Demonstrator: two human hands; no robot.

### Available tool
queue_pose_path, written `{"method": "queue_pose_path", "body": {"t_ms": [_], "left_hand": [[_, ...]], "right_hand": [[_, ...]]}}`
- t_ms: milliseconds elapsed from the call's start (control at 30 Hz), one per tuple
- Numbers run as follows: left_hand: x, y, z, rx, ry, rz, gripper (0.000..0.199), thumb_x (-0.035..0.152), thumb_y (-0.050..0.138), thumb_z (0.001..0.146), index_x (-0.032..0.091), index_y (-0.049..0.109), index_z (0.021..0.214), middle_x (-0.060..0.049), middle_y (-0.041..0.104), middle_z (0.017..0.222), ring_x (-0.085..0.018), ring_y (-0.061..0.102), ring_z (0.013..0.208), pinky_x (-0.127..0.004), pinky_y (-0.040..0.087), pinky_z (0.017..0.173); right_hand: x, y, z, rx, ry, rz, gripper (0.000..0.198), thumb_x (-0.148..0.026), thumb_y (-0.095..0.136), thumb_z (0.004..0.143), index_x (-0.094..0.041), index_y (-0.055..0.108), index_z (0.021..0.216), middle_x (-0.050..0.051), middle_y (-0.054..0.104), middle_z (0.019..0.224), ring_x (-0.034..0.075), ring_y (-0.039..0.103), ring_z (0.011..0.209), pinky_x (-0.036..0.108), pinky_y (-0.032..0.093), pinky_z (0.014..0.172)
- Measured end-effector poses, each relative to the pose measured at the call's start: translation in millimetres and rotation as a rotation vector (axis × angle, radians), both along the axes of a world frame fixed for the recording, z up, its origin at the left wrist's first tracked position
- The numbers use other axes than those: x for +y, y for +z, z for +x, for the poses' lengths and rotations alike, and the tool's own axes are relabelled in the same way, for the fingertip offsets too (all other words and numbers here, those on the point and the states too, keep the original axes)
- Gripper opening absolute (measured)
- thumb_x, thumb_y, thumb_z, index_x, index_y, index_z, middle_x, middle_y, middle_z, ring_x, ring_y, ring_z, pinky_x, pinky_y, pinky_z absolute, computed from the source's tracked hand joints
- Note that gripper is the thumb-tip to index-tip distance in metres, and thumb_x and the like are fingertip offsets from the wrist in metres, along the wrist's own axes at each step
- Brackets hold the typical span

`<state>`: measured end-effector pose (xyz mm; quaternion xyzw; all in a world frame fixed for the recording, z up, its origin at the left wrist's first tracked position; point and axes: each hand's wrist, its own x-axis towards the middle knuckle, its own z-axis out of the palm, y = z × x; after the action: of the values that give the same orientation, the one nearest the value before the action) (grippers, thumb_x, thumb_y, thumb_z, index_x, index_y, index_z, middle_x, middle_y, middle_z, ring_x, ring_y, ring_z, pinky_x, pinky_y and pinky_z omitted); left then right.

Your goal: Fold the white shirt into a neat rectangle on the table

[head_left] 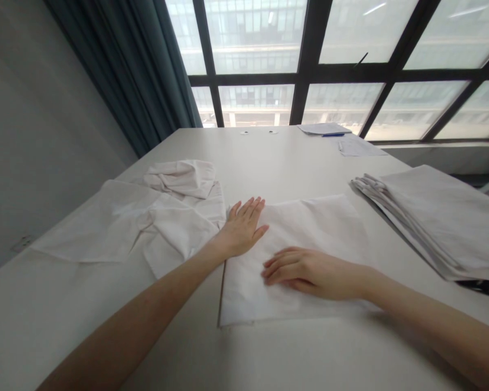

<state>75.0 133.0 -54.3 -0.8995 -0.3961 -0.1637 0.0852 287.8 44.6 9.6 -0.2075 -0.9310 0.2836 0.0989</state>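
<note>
Fingers of the left hand [242, 231] outstretched, slightly parted, gripping nothing, at the far left corner of a flat white rectangular cloth [318, 225]; right hand [307, 271], fingers loosely bent over its middle, empty. Crumpled white fabric [173, 228] left, stacked white cloths [452, 217] right, white tabletop [252, 163] beneath.

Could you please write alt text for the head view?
A person's left hand and right hand are palm down over a flat white cloth on a table, with crumpled white fabric at left, folded white fabric stacked at right, and windows and a curtain beyond.
</note>
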Motion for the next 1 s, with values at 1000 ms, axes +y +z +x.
{"method": "queue_pose_path", "body": {"t_ms": [1000], "left_hand": [[-5,23.1,-1,0.069,-0.121,-0.07,0.056,0.046,0.04,0.099,0.016,0.033,0.146,-0.014,0.053,0.133,-0.027,0.047,0.123,-0.046,0.028,0.108]], "right_hand": [[70,7,110,-0.19,-0.763,-0.045,0.044,-0.055,0.055,0.085,-0.021,0.07,0.108,0.008,0.071,0.107,0.026,0.066,0.095,0.035,0.049,0.08]]}}
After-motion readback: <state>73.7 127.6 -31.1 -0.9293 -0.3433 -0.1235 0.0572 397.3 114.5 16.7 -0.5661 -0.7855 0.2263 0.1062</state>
